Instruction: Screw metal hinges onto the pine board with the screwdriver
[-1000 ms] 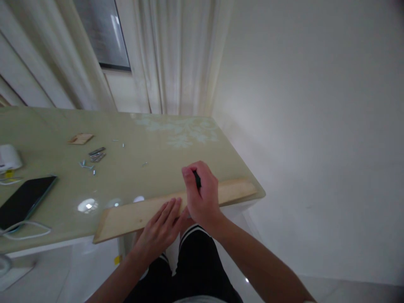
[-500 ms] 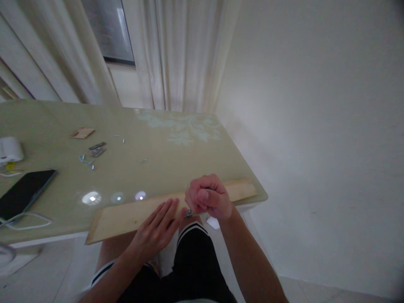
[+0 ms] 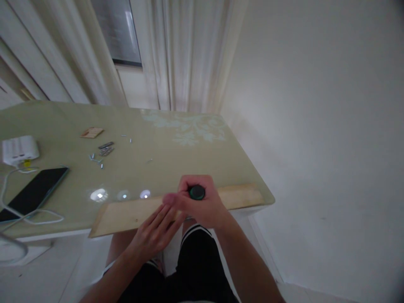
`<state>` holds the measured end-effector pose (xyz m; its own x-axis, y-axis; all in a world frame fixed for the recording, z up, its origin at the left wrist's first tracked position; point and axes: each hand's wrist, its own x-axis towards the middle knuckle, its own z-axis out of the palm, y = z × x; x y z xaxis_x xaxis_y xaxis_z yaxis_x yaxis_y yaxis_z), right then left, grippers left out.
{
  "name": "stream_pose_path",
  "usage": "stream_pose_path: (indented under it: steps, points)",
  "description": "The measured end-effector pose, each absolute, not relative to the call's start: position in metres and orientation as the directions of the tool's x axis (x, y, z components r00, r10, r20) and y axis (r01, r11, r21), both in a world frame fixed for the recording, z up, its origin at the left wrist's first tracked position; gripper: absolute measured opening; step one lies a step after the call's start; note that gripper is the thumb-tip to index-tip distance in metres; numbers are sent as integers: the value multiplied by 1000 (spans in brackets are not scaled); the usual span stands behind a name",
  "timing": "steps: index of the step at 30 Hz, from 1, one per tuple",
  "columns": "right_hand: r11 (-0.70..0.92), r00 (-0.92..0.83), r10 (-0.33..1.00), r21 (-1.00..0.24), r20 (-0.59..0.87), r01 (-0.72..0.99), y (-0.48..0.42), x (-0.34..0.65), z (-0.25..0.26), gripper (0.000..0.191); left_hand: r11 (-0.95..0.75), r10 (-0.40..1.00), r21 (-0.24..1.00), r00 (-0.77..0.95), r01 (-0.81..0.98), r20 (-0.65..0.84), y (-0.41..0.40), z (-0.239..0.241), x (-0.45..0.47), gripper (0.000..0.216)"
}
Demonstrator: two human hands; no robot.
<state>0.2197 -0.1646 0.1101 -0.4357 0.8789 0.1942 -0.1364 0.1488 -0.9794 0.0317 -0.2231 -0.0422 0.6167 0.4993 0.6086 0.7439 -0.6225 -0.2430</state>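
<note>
A long pale wooden board (image 3: 126, 212) lies along the table's front edge, its near side jutting out over my legs. My left hand (image 3: 159, 229) rests flat on it, fingers stretched out side by side. Wrapped in my right hand (image 3: 202, 202) is a screwdriver (image 3: 197, 192), seen end-on by its black and green handle; its shaft and tip are hidden below the fist. The right thumb sticks out to the left, over the left fingertips. Whatever lies on the board under the right hand is mostly covered.
On the glass-topped table (image 3: 176, 164) are several small screws (image 3: 94, 158), metal hinge-like pieces (image 3: 106, 148) and a small wooden piece (image 3: 92, 132). A phone (image 3: 34, 191), a white charger (image 3: 20, 149) and a white cable (image 3: 47, 212) lie left. A wall (image 3: 315, 147) rises at right.
My right fist has turned and the thumb has swung out to the left, bringing the screwdriver's handle end into sight. My left hand stays on the board. The view has shifted slightly.
</note>
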Motion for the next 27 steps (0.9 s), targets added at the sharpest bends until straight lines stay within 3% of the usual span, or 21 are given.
stream_pose_path:
  steps: [2, 3, 5, 8, 12, 14, 16, 19, 20, 22, 24, 27]
  points:
    - [55, -752, 642, -986, 154, -155, -147, 230, 112, 47, -615, 510, -262, 629, 744, 587, -224, -40, 32, 55]
    - [4, -787, 594, -979, 167, -205, -140, 234, 111, 50, -614, 517, -269, 636, 742, 573, -224, -38, 32, 55]
    - [-20, -612, 768, -947, 191, -321, -133, 237, 106, 53, -614, 524, -270, 639, 742, 563, -224, -36, 32, 55]
    - [162, -170, 961, -945, 216, -285, -146, 231, 94, 43, -620, 518, -257, 632, 742, 576, -223, -36, 32, 56]
    - [401, 287, 887, -911, 362, -93, -180, 213, 77, 30, -627, 521, -235, 624, 743, 582, -223, -40, 32, 60]
    - [496, 376, 815, -867, 442, -56, -189, 207, 72, 26, -622, 518, -223, 607, 751, 602, -222, -42, 33, 60]
    - [506, 262, 842, -859, 471, -84, -186, 204, 73, 28, -619, 506, -216, 593, 755, 626, -222, -44, 33, 60]
    - [311, -286, 890, -932, 354, -188, -163, 208, 84, 36, -616, 509, -226, 600, 755, 618, -222, -48, 33, 62]
    - [224, -489, 815, -947, 312, -230, -154, 210, 87, 38, -615, 515, -225, 601, 756, 611, -222, -49, 33, 62]
    - [87, -703, 655, -952, 276, -292, -137, 215, 93, 41, -614, 521, -213, 593, 760, 614, -222, -50, 33, 61]
    - [13, -722, 643, -946, 255, -323, -132, 219, 97, 45, -614, 508, -200, 576, 764, 641, -221, -50, 35, 58]
    - [142, -419, 885, -975, 201, -169, -145, 222, 101, 42, -626, 486, -195, 573, 755, 659, -220, -48, 37, 56]
